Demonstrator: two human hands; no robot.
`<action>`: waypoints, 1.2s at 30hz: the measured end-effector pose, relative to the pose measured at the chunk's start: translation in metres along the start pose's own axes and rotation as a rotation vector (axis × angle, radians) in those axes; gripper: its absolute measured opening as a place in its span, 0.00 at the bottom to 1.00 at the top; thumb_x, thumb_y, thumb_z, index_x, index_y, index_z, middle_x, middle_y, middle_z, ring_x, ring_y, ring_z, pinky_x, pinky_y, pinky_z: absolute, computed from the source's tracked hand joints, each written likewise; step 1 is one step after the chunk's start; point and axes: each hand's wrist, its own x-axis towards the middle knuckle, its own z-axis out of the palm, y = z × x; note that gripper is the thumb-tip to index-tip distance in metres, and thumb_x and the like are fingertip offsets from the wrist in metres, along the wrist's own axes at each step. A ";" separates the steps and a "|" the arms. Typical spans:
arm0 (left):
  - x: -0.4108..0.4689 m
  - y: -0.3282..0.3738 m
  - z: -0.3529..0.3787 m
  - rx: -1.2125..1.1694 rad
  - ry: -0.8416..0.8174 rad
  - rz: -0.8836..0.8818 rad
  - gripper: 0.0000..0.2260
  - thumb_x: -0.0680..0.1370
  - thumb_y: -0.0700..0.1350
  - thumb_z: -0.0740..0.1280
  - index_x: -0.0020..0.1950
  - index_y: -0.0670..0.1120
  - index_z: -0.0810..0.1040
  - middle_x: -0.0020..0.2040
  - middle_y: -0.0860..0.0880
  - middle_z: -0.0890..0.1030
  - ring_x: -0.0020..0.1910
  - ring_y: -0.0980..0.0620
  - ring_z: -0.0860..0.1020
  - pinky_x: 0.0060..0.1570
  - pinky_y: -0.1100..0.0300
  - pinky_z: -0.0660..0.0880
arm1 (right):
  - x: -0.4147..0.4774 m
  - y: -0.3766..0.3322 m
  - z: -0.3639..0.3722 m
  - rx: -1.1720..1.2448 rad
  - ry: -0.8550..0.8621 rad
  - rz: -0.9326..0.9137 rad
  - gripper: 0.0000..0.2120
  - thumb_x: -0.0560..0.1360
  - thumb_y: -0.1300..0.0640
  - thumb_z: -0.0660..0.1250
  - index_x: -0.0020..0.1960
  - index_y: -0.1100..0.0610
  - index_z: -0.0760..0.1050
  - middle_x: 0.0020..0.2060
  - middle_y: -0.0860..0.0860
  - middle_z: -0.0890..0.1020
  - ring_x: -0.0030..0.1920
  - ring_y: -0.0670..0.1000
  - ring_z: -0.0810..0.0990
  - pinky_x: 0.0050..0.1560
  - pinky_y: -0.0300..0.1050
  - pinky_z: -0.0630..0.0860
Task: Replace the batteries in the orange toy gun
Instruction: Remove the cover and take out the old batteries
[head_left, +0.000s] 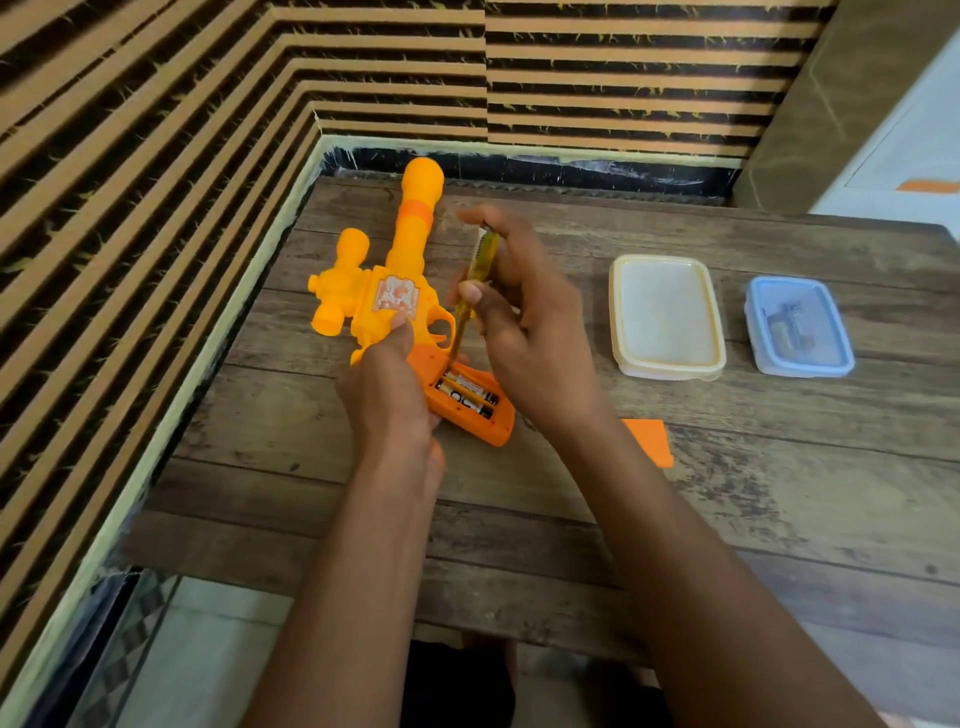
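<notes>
So the orange toy gun (395, 291) is lying on the bench (727, 519), barrel pointing away from the person. The left hand (387, 395) has its fingers (400, 332) clamped round the gun's handle. The battery bay is open just right of those fingers, with two batteries (467, 395) still sitting in it.

The right hand (519, 322) has its fingers (470, 293) pinched on a yellow-handled screwdriver (475, 270). It's held nearly upright, with the tip down at the far end of the bay, right below the pinch.

What I'd worry about:
- Looks like a pry job. If the tip skids off a battery end, it could bend a contact or gouge the wrapper.
- A metal shaft bridging two contacts could short them, though I can't see the contacts clearly.
- A battery that pops free could roll off the near edge of the bench.
- Only the handle is held down, so a hard lever could swing the barrel end.
- The orange cover (647, 441) lies loose just right of the right forearm, where an elbow could knock it away.

Readable text is basically nil. The batteries are black and gold with print too small to make out. The gun has a white and orange sticker beyond the left fingers, and I can't read any words on it.

Well right of the right fingers sit a cream tub (667, 317) and a blue tub (800, 325), both lidded, with something greyish in the blue one.
</notes>
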 end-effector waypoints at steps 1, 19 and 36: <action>-0.001 0.000 0.000 0.001 -0.002 0.003 0.06 0.79 0.53 0.70 0.53 0.54 0.82 0.53 0.49 0.87 0.52 0.44 0.85 0.58 0.40 0.80 | 0.001 0.001 0.002 0.004 -0.002 0.003 0.22 0.82 0.69 0.63 0.75 0.59 0.70 0.40 0.57 0.80 0.41 0.57 0.80 0.43 0.58 0.77; -0.021 -0.006 0.016 0.042 0.006 0.103 0.15 0.83 0.55 0.67 0.40 0.50 0.81 0.40 0.49 0.86 0.44 0.46 0.85 0.44 0.50 0.79 | 0.013 -0.001 0.004 -0.082 -0.053 0.032 0.11 0.82 0.65 0.63 0.42 0.61 0.77 0.31 0.41 0.75 0.31 0.44 0.75 0.36 0.40 0.69; -0.015 -0.010 0.020 -0.048 -0.057 0.010 0.24 0.74 0.64 0.65 0.60 0.50 0.82 0.53 0.43 0.87 0.52 0.39 0.86 0.57 0.34 0.80 | 0.010 -0.006 -0.019 0.082 0.073 0.009 0.10 0.84 0.60 0.60 0.55 0.66 0.77 0.35 0.53 0.78 0.36 0.54 0.79 0.38 0.62 0.77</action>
